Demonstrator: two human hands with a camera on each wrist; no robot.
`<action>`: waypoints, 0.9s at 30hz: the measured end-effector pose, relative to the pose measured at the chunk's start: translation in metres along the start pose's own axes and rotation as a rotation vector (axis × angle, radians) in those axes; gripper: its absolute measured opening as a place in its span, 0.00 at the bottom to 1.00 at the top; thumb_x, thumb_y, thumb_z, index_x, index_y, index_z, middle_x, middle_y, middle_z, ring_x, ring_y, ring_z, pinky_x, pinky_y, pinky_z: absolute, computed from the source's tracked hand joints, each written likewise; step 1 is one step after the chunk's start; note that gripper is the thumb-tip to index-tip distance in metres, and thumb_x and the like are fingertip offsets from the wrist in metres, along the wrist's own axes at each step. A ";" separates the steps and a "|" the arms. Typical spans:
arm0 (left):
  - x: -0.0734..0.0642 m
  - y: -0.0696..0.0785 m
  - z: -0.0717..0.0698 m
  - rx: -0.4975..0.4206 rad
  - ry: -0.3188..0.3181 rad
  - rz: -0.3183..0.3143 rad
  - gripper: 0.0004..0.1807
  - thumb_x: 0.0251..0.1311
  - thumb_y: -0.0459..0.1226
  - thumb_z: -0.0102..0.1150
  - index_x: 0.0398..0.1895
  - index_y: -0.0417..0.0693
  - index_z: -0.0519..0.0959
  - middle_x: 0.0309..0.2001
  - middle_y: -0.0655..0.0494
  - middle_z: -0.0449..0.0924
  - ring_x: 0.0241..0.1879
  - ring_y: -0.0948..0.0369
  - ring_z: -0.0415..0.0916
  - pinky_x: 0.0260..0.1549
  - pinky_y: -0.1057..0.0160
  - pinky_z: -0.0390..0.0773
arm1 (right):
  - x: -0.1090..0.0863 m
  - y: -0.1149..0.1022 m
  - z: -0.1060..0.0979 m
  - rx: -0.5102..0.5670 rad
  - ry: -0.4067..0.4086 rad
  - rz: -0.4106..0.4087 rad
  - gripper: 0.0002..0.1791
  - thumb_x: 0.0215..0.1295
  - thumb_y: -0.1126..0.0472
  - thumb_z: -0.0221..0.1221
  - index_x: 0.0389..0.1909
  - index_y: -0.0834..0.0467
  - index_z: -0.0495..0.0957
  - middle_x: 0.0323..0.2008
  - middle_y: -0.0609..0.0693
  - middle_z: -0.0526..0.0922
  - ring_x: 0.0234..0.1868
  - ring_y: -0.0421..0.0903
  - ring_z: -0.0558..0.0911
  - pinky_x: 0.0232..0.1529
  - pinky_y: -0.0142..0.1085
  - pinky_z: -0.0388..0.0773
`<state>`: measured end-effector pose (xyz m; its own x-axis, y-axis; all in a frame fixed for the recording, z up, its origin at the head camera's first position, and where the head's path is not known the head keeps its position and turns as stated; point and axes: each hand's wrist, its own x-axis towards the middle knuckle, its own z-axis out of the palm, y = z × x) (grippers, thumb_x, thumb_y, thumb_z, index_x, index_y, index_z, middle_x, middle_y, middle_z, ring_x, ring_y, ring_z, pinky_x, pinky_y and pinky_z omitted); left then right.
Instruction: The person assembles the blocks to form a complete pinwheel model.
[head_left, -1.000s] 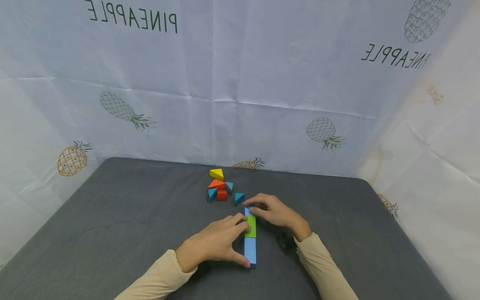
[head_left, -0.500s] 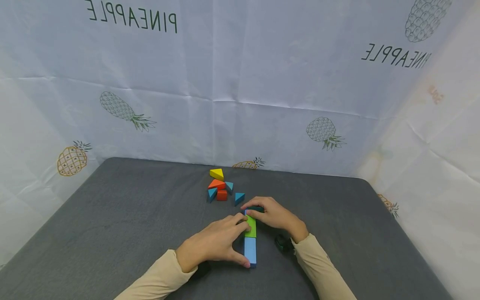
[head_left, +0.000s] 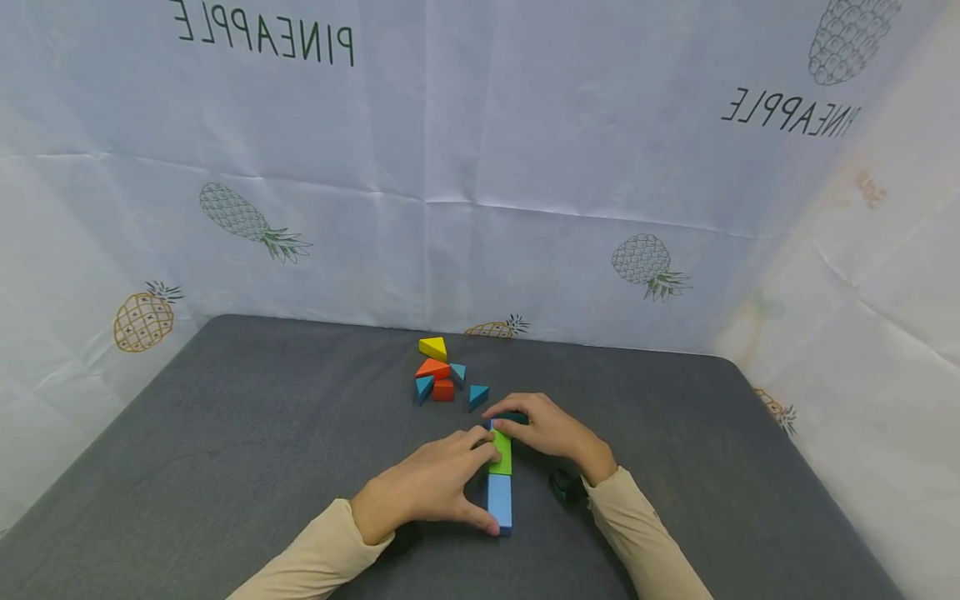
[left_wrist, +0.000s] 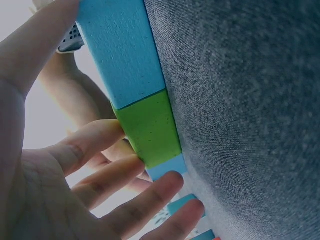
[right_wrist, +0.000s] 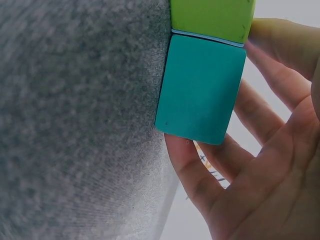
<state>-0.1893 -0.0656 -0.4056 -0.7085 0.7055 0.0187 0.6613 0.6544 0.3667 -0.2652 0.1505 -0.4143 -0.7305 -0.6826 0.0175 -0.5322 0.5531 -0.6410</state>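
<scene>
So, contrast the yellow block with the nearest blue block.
The yellow block is triangular; the blue block is rectangular. The yellow block lies farther back; the blue block sits beside the left hand. The blue block adjoins the green block; the yellow block doesn't. Both rest on the grey table.

Mirror-reversed word "PINEAPPLE" (head_left: 266, 35), printed twice on the pale backdrop cloth (head_left: 517, 125), upper left and upper right.
</scene>
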 end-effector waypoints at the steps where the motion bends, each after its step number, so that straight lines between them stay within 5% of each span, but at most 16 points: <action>1: 0.000 0.000 0.000 -0.003 0.000 0.002 0.39 0.46 0.66 0.69 0.57 0.55 0.76 0.56 0.61 0.70 0.50 0.63 0.71 0.47 0.63 0.78 | 0.000 0.000 0.000 0.000 0.000 0.002 0.16 0.75 0.57 0.54 0.58 0.56 0.80 0.55 0.53 0.83 0.59 0.53 0.79 0.61 0.54 0.74; 27: 0.000 0.000 0.001 -0.001 -0.013 -0.015 0.40 0.46 0.66 0.69 0.58 0.56 0.76 0.57 0.61 0.70 0.51 0.64 0.71 0.48 0.62 0.78 | 0.000 0.002 0.001 0.012 0.034 -0.006 0.17 0.74 0.56 0.55 0.59 0.57 0.79 0.57 0.52 0.82 0.58 0.52 0.79 0.59 0.52 0.75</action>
<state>-0.1896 -0.0655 -0.4064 -0.7153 0.6988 0.0008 0.6500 0.6650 0.3679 -0.2658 0.1505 -0.4163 -0.7418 -0.6689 0.0473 -0.5316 0.5435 -0.6496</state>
